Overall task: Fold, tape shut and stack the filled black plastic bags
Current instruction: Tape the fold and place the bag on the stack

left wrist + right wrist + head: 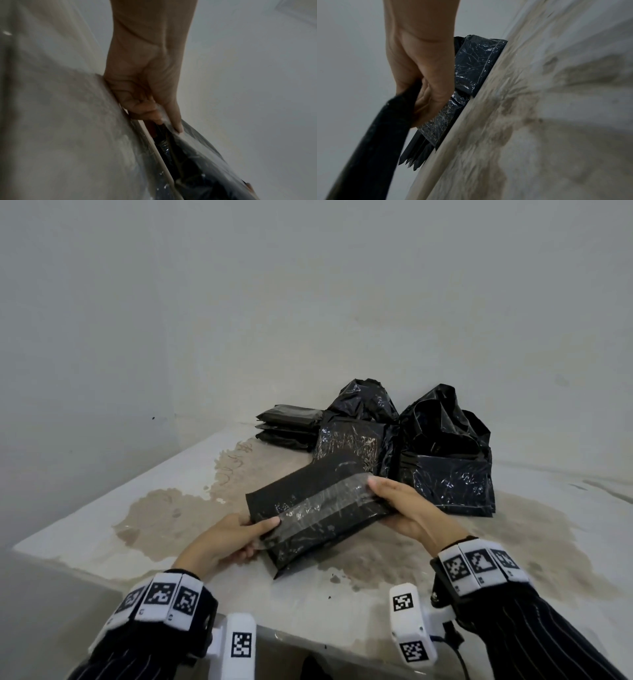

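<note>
A folded black bag package (317,510) with a strip of clear tape (325,503) across its top is held just above the stained table (144,529). My left hand (236,537) grips its near-left end, thumb on the tape. My right hand (400,508) grips the far-right end, thumb on top. In the left wrist view my left hand (154,108) pinches the taped edge of the package (197,169). In the right wrist view my right hand (426,86) curls round the package's dark edge (373,142). A stack of flat taped packages (289,426) lies at the back.
Behind the held package lie another taped package (347,443) and loose filled black bags (445,453), also in the right wrist view as black bags (476,65). The table stands in a corner of pale walls (308,285). Its near edge (342,645) runs below my wrists.
</note>
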